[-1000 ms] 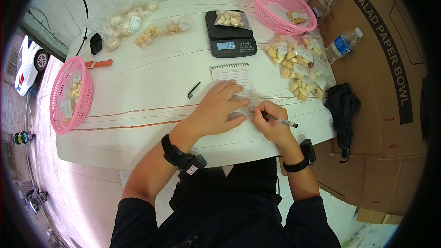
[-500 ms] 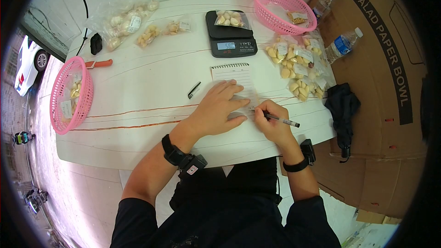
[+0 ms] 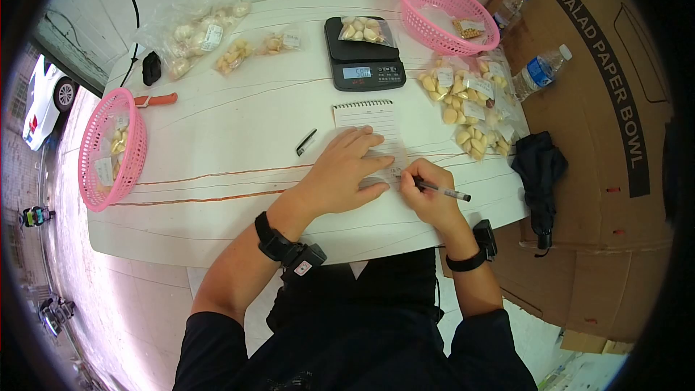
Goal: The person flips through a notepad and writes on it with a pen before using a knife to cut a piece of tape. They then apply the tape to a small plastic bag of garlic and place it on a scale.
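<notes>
Now the left hand [image 3: 353, 168] lies spread across the notepad [image 3: 365, 114] while the right, at its four o'clock, pinches a pen [image 3: 443, 190].

Open lane across white table [image 3: 210, 134], between pink basket [image 3: 135, 170] and left hand [image 3: 351, 170]; pen cap [image 3: 306, 142] lies low near notepad [image 3: 368, 116]. Narrow strip separates notepad from scale [image 3: 365, 61]. Filled bags [image 3: 467, 98] obstruct beyond right hand [image 3: 431, 192]; held pen [image 3: 445, 190] juts rightward.
</notes>
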The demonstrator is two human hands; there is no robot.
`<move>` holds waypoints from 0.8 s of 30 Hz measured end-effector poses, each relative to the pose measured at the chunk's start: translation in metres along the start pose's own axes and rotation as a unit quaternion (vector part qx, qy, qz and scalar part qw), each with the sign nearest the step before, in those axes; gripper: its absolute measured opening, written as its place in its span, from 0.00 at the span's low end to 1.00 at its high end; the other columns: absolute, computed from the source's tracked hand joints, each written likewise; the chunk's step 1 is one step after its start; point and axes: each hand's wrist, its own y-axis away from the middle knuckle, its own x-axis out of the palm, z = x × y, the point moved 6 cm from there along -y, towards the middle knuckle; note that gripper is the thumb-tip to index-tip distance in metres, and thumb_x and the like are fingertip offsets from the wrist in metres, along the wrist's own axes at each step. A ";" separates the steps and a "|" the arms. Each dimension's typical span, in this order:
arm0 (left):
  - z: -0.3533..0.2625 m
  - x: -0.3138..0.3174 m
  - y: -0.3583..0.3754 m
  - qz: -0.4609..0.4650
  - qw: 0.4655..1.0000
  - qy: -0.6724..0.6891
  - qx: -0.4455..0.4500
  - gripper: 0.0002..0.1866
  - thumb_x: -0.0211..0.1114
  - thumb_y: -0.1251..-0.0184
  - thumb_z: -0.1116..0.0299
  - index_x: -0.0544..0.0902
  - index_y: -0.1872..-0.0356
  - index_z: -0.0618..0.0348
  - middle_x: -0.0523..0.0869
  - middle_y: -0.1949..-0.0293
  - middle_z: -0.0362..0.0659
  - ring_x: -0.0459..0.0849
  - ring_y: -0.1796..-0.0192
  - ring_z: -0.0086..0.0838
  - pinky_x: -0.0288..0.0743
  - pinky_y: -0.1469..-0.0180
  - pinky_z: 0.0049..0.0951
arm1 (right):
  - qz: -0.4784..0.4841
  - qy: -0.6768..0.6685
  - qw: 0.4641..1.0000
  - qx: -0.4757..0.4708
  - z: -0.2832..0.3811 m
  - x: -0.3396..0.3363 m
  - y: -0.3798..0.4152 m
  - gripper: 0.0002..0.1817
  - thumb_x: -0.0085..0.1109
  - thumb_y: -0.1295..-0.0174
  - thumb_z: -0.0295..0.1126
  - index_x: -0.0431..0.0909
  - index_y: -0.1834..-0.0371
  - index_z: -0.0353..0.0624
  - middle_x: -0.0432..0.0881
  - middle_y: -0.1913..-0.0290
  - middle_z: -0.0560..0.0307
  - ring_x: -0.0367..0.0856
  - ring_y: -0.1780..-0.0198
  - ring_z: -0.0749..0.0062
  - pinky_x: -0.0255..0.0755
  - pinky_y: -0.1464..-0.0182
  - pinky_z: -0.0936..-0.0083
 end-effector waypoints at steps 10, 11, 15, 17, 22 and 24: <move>0.000 0.000 0.000 0.001 1.000 0.000 0.000 0.23 0.74 0.42 0.60 0.88 0.45 0.55 0.78 0.36 0.54 0.71 0.29 0.53 0.60 0.26 0.52 | -0.012 0.013 1.000 0.005 0.002 -0.001 -0.001 0.07 0.64 0.36 0.28 0.78 0.70 0.38 0.77 0.78 0.55 0.73 0.77 0.76 0.69 0.71 0.75; 0.001 0.000 0.000 0.001 1.000 0.000 -0.001 0.23 0.74 0.42 0.60 0.88 0.45 0.55 0.78 0.36 0.54 0.71 0.29 0.53 0.60 0.26 0.52 | -0.008 0.018 1.000 0.004 0.002 -0.001 0.000 0.07 0.64 0.36 0.28 0.78 0.70 0.39 0.78 0.78 0.55 0.73 0.77 0.76 0.69 0.71 0.75; 0.000 -0.001 0.000 -0.002 1.000 0.001 0.003 0.23 0.74 0.41 0.60 0.88 0.45 0.55 0.78 0.36 0.54 0.71 0.29 0.53 0.61 0.26 0.52 | -0.008 0.006 1.000 0.007 0.000 -0.001 0.000 0.07 0.64 0.36 0.28 0.78 0.70 0.39 0.78 0.78 0.54 0.73 0.77 0.76 0.70 0.71 0.75; 0.000 -0.001 0.000 -0.001 1.000 0.002 0.002 0.23 0.74 0.41 0.60 0.88 0.45 0.55 0.78 0.36 0.54 0.71 0.29 0.53 0.61 0.26 0.51 | -0.006 0.006 1.000 0.007 0.000 0.000 0.000 0.07 0.64 0.36 0.28 0.78 0.70 0.39 0.78 0.78 0.54 0.74 0.77 0.76 0.70 0.71 0.75; 0.000 -0.001 0.000 -0.001 1.000 0.009 0.001 0.23 0.74 0.42 0.60 0.88 0.45 0.55 0.78 0.36 0.55 0.71 0.29 0.53 0.61 0.26 0.51 | -0.007 0.004 1.000 0.006 0.000 0.000 0.000 0.07 0.63 0.37 0.28 0.78 0.70 0.39 0.78 0.78 0.54 0.74 0.77 0.75 0.70 0.71 0.76; 0.000 -0.001 0.000 -0.001 1.000 0.005 0.002 0.23 0.74 0.42 0.60 0.88 0.45 0.55 0.78 0.36 0.55 0.71 0.29 0.53 0.61 0.26 0.51 | -0.001 0.010 1.000 0.004 0.000 0.000 0.001 0.06 0.64 0.37 0.27 0.79 0.69 0.39 0.78 0.78 0.55 0.73 0.76 0.77 0.70 0.71 0.76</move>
